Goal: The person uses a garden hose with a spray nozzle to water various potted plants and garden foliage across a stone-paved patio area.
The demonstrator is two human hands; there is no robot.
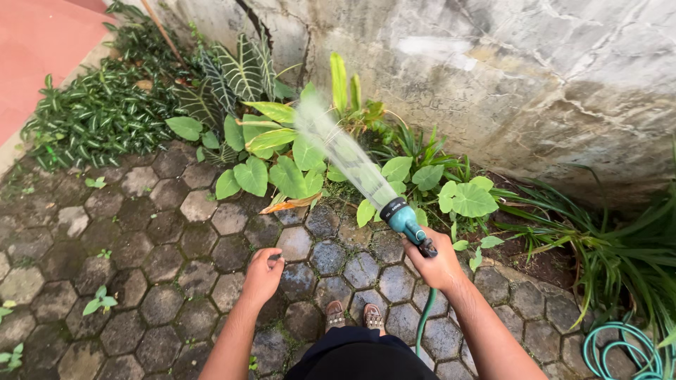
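A view looking down from a person's head at their two bare arms over a paved garden path. The right hand (438,266) is wrapped in a closed fist around the handle of a teal spray nozzle (403,217), which juts out from the top of the fist, up and to the left, away from the person. A fan of water (338,144) shoots from the nozzle's tip toward the far left and lands among broad green leafy plants (282,162) growing along the foot of a rough grey stone wall (507,77). A green hose (424,320) hangs straight down from below the right hand, close to the person's body, and more of it lies coiled on the ground at the near right (623,352).

The left hand (262,276) holds nothing. It hangs in the air above the paving with its fingers curled loosely inward, well apart from the nozzle, to its left and a little nearer the person.

The ground is made of dark, mossy hexagonal paving stones (162,260). Two sandalled feet (352,317) show between the arms at the near edge. Striped, narrow-leaved plants (98,112) fill the far left, beside a strip of reddish floor (42,42).
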